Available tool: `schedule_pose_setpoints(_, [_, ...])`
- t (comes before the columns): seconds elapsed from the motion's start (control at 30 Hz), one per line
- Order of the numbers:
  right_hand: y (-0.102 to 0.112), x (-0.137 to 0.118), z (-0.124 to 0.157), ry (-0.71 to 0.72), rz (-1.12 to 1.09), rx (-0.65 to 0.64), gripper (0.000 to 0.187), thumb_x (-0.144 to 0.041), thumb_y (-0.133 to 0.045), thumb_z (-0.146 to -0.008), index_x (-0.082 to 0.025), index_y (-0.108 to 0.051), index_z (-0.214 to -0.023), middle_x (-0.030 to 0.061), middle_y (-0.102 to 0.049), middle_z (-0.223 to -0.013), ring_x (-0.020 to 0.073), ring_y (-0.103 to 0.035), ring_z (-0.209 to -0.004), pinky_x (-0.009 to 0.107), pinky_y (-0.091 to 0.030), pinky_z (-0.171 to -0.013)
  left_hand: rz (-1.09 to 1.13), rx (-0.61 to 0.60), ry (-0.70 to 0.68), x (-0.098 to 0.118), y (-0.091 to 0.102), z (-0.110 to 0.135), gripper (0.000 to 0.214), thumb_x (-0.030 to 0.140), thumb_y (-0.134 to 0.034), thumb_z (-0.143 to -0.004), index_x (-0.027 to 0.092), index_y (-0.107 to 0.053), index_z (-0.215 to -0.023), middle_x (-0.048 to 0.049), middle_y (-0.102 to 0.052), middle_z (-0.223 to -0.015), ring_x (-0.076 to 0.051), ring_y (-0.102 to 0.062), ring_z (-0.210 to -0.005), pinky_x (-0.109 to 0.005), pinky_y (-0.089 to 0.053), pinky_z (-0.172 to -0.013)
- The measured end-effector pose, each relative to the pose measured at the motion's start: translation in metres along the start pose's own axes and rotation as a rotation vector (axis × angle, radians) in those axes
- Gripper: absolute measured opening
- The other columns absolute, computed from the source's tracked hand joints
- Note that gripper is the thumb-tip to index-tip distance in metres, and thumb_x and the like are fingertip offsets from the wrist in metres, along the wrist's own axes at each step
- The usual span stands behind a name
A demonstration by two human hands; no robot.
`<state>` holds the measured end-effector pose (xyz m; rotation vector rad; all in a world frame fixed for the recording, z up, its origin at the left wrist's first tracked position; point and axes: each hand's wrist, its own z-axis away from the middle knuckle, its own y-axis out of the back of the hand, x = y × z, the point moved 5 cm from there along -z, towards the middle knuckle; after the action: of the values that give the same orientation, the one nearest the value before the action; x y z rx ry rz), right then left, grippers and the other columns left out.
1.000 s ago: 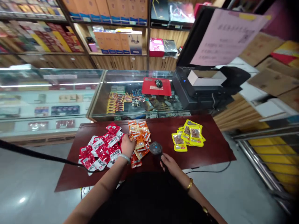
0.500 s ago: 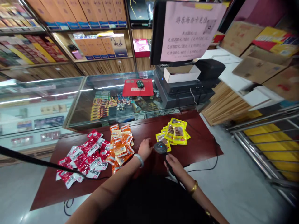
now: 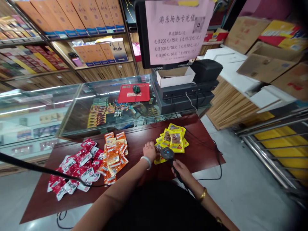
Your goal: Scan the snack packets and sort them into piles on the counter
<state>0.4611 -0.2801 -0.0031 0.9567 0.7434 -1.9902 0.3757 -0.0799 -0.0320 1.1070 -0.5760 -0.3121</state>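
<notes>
while right hand (image 3: 184, 170) grips scanner (image 3: 167, 153), three packet piles (image 3: 114, 154)

Bench (image 3: 204, 157): three piles in a row. The left pile (image 3: 72, 170) and middle pile (image 3: 114, 154) lie just beside each other; the right pile (image 3: 174, 139) lies well apart from them. Scanner (image 3: 167, 153) before the right pile, right hand (image 3: 183, 170) on its handle. Left hand (image 3: 149, 150) at that pile's near left edge. Glass case (image 3: 79, 112) behind the bench, carrying a mouse (image 3: 136, 89) with a till (image 3: 185, 93) to its right.
</notes>
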Motion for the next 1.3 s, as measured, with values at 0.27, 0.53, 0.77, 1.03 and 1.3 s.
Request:
schedule_pose_setpoints(0.27, [-0.027, -0.018, -0.014, -0.002, 0.028, -0.095, 0.054, -0.073, -0.058, -0.071, -0.021, -0.054, -0.084, -0.0059, -0.051, -0.055, 0.0097, -0.042, -0.042, 0.023, -0.031, -0.044, 0.555, -0.026, 0.121, -0.051, 0.001, 0.008, 0.059, 0.018, -0.074, -0.066, 0.019, -0.038, -0.114, -0.0041, -0.065, -0.089, -0.017, -0.064, -0.076, -0.024, -0.042, -0.067])
schedule_pose_setpoints(0.53, [-0.082, -0.036, -0.044, 0.059, 0.044, -0.219, 0.052, -0.073, -0.058, -0.072, -0.023, -0.046, -0.070, -0.0059, -0.050, -0.054, 0.0098, -0.042, -0.042, 0.025, -0.033, -0.044, 0.600, 0.122, 0.137, -0.106, 0.047, 0.006, 0.065, 0.010, -0.072, -0.064, 0.019, -0.042, -0.121, -0.0047, -0.064, -0.091, -0.018, -0.063, -0.081, -0.024, -0.045, -0.071])
schedule_pose_setpoints(0.77, [-0.114, -0.039, -0.064, 0.037, 0.038, -0.246, 0.052, -0.074, -0.057, -0.072, -0.023, -0.046, -0.075, -0.0064, -0.050, -0.055, 0.0094, -0.041, -0.041, 0.023, -0.030, -0.043, 0.566, 0.109, 0.131, -0.139, 0.061, -0.008, 0.065, 0.011, -0.069, -0.067, 0.019, -0.040, -0.125, -0.0028, -0.062, -0.085, -0.016, -0.063, -0.075, -0.023, -0.044, -0.068])
schedule_pose_setpoints(1.03, [-0.117, -0.032, -0.073, 0.001, 0.024, -0.192, 0.050, -0.072, -0.057, -0.073, -0.023, -0.046, -0.075, -0.0063, -0.051, -0.055, 0.0093, -0.042, -0.041, 0.023, -0.032, -0.043, 0.344, 0.048, 0.150, -0.158, 0.092, -0.074, 0.069, 0.014, -0.070, -0.069, 0.016, -0.040, -0.130, -0.0123, -0.066, -0.100, -0.022, -0.064, -0.091, -0.027, -0.044, -0.077])
schedule_pose_setpoints(1.3, [-0.096, -0.028, -0.062, -0.032, -0.039, -0.107, 0.050, -0.070, -0.059, -0.073, -0.022, -0.047, -0.076, -0.0070, -0.050, -0.055, 0.0085, -0.041, -0.042, 0.022, -0.032, -0.043, -0.069, 0.168, 0.086, -0.148, 0.110, -0.094, 0.058, 0.024, -0.064, -0.076, 0.013, -0.047, -0.130, -0.0212, -0.054, -0.125, -0.033, -0.051, -0.115, -0.040, -0.039, -0.095])
